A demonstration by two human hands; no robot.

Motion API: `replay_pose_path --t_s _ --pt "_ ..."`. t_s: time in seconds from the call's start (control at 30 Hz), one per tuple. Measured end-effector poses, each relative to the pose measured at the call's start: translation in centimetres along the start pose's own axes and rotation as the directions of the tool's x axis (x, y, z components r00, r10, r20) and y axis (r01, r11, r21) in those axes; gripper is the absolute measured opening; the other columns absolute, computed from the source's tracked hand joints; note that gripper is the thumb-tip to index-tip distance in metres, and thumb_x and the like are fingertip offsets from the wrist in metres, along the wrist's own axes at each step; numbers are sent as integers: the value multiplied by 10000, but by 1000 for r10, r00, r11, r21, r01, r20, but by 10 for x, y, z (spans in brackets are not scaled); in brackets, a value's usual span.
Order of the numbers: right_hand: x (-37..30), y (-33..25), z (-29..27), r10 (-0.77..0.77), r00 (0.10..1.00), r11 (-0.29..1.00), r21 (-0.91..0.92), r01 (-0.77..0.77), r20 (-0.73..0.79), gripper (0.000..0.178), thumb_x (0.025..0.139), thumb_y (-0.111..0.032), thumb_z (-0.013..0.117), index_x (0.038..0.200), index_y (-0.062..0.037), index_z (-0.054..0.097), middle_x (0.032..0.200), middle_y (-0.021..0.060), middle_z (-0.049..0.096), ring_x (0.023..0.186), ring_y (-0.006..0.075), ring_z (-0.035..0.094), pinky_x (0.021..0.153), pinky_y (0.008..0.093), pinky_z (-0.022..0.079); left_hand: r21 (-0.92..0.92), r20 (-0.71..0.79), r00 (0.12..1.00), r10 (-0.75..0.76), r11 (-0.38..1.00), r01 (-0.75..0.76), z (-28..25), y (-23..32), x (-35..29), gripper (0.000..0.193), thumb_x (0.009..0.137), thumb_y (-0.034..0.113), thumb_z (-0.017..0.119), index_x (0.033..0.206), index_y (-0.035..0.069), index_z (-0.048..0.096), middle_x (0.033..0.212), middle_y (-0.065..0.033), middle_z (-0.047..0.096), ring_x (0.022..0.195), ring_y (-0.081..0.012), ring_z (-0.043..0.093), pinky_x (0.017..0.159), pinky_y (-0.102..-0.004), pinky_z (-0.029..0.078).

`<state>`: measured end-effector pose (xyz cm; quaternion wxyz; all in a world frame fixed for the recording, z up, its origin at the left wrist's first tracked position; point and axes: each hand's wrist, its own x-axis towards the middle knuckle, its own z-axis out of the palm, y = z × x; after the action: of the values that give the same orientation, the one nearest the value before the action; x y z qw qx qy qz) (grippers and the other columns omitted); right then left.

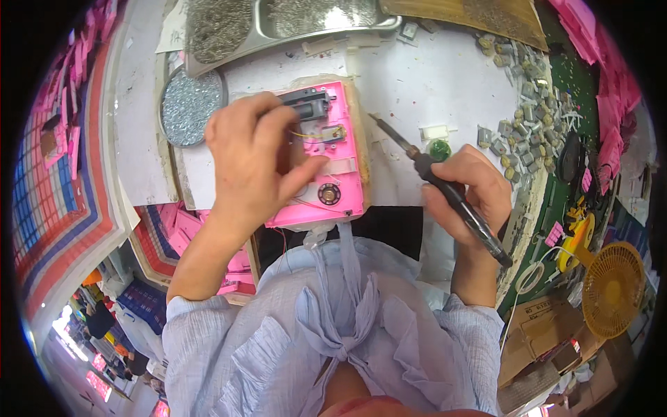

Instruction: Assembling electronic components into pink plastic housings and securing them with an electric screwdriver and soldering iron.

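A pink plastic housing lies on the bench in front of me. Fitted in it are a dark grey battery compartment, a small silver motor with a yellow wire, and a round black part. My left hand bends over its left side, thumb across the inside and the other fingers curled; their tips are partly hidden. My right hand grips the black handle of a soldering iron. The iron's tip points up and left, just right of the housing, apart from it.
Small metal pieces fill a round dish at left and a metal tray at the back. Many small motors are heaped at right, near a green round thing. A yellow fan stands beyond the bench's right edge.
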<state>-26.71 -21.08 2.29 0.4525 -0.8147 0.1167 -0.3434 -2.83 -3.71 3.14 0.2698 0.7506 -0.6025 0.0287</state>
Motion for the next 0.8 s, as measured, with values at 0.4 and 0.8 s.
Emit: replay_pose_path --t_s 0.4,0.8 --pt "16 -4 1 -37 999 999 28 38 -37 327 749 37 820 1035 35 662 715 87 607 611 159 515 555 274 353 40 262 928 -264 964 263 -42 -35 -35 150 911 158 731 965 51 641 887 -125 655 778 -343 659 675 -429 524" --pt "48 -30 89 209 974 968 122 -219 91 565 858 70 741 1396 8 581 1044 91 698 977 172 699 856 290 574 -869 433 790 -433 31 494 4 -13 -26 68 967 11 688 990 -17 630 988 -109 718 786 -104 698 650 -233 577"
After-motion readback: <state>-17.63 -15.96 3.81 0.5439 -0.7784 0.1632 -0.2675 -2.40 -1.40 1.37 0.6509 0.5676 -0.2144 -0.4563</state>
